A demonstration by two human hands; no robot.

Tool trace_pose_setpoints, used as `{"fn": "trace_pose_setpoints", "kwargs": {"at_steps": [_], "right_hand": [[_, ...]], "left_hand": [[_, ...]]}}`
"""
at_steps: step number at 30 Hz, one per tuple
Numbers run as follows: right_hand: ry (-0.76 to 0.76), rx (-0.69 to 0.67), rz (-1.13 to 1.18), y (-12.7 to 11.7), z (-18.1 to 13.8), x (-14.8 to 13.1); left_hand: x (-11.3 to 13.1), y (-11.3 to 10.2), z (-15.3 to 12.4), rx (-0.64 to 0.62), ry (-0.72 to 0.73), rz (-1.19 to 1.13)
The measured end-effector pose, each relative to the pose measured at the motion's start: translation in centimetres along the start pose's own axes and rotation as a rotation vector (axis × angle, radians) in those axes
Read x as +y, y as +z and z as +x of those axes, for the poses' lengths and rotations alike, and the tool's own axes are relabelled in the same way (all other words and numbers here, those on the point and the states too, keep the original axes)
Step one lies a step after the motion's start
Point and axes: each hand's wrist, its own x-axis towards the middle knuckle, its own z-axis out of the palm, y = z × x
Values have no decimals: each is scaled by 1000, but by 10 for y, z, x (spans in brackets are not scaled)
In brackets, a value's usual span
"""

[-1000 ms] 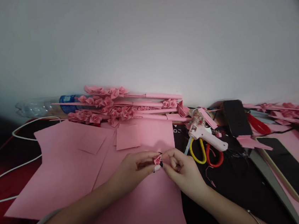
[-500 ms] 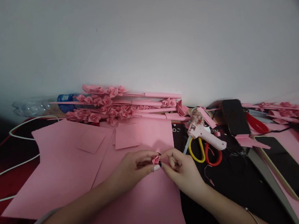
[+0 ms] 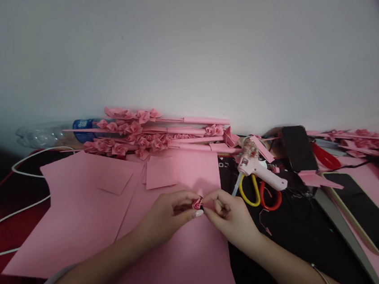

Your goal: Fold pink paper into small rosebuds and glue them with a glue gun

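Observation:
A tiny folded pink paper rose (image 3: pixel 197 203) sits pinched between both my hands above the pink paper sheets (image 3: pixel 91 206). My left hand (image 3: pixel 168 216) grips it from the left with thumb and fingers closed. From the right, my right hand (image 3: pixel 229 217) pinches the same rose with its fingertips curled in. A bangle circles each wrist.
A heap of finished pink paper roses on stems (image 3: pixel 148 133) lies along the wall, with a plastic bottle (image 3: pixel 53 133) behind. A pink glue gun (image 3: pixel 258 168), yellow and red scissors (image 3: pixel 261 195), a dark phone (image 3: pixel 298 148) and a tablet (image 3: pixel 366 213) lie right. White cable (image 3: pixel 23 209) runs left.
Between the first two frames the view shifted slightly. My fingers have worked the small rose a little; both hands stay in the same place.

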Motion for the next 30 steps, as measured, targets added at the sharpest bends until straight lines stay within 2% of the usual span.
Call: {"fn": "trace_pose_setpoints", "kwargs": {"at_steps": [5, 13, 30], "right_hand": [[-10, -8, 5, 1, 1, 0], [27, -35, 114, -3, 1, 0], [51, -17, 172, -1, 1, 0]], "left_hand": [[-1, 1, 0, 39, -34, -49], [-2, -1, 2, 93, -102, -295], [3, 2, 0, 101, -187, -272]]}}
